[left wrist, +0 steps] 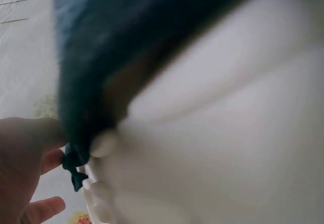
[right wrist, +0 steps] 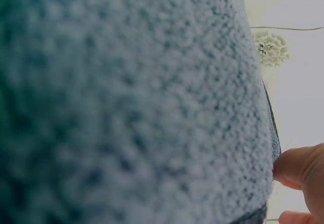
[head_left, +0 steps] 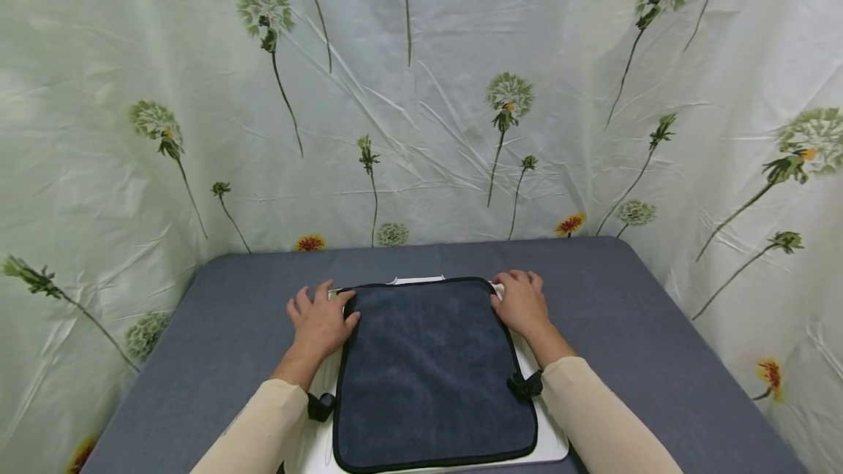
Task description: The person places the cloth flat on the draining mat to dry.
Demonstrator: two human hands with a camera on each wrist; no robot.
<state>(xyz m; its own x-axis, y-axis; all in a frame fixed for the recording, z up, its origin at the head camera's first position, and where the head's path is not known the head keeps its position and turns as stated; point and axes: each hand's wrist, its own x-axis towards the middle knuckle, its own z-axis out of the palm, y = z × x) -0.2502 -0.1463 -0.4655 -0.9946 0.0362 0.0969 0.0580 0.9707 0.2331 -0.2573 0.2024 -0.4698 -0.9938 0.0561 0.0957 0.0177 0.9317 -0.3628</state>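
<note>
A dark blue cloth mat (head_left: 428, 371) with black edging lies spread over a white tray-like board (head_left: 552, 441), whose rim shows along the sides and far edge. My left hand (head_left: 319, 324) is at the mat's far left corner, fingers spread, thumb and index finger touching its edge. In the left wrist view, the left hand (left wrist: 20, 168) is beside the bunched dark corner. My right hand (head_left: 523, 306) has its fingers bent around the far right corner. In the right wrist view, the right hand's thumb (right wrist: 298, 163) presses against the mat's edge.
Everything lies on a grey cloth-covered table (head_left: 632, 328). A pale curtain (head_left: 435, 108) printed with dandelions hangs behind it and along both sides. Black wrist devices (head_left: 525, 385) hang over the mat and board near my sleeves.
</note>
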